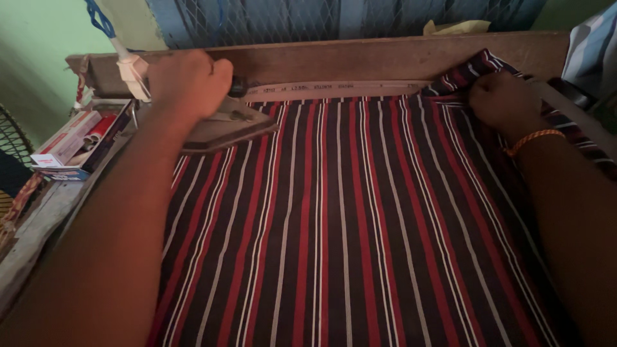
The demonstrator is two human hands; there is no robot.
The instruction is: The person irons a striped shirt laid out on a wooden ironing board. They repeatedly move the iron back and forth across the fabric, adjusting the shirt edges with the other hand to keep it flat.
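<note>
One striped cloth (360, 218) in black, red and white is spread flat across the wooden table (385, 58), one iron (225, 122) is gripped on its far left corner by the closed left hand (186, 80), and the far right edge is pinched by the right hand (501, 99).

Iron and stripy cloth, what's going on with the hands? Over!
Left hand gripping the iron at the cloth's far left corner. Right hand bunching the striped cloth at far right edge. Nothing lying on the cloth ahead of the iron.
</note>
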